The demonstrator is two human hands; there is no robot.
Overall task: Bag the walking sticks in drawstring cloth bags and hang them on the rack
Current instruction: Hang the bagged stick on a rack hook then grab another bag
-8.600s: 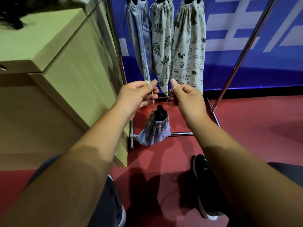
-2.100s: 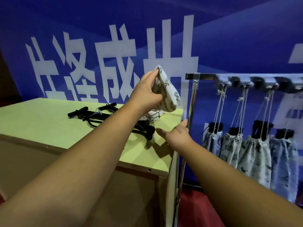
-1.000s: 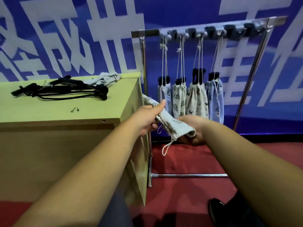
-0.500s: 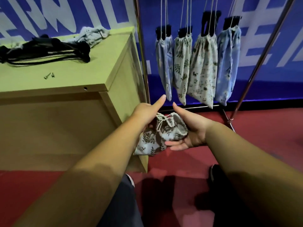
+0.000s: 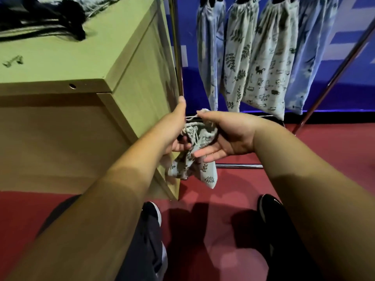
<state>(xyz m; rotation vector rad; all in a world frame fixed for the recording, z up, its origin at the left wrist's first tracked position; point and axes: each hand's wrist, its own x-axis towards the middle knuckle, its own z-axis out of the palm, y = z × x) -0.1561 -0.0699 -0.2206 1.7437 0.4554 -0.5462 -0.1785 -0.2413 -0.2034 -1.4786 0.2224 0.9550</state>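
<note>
Empty leaf-print bag [image 5: 194,167] bunched between both hands, cord now drawn out

Half a second ago I saw the bag cupped with its cord lying on it; now my right hand [image 5: 231,134] pinches the drawstring [image 5: 191,118] between thumb and forefinger, other fingers straight beneath the cloth; my left hand [image 5: 172,136] grips the gathered mouth with curled fingers, thumb up; I judge the mouth is being loosened for the next stick. The bag hangs just off the cabinet [image 5: 60,63] corner, mouth up at the hands, closed end drooping floorward, long axis roughly vertical; walking sticks [image 5: 40,23] wait far left on top; four hung bags [image 5: 265,57] fill the rack [image 5: 176,47] at far right.
</note>
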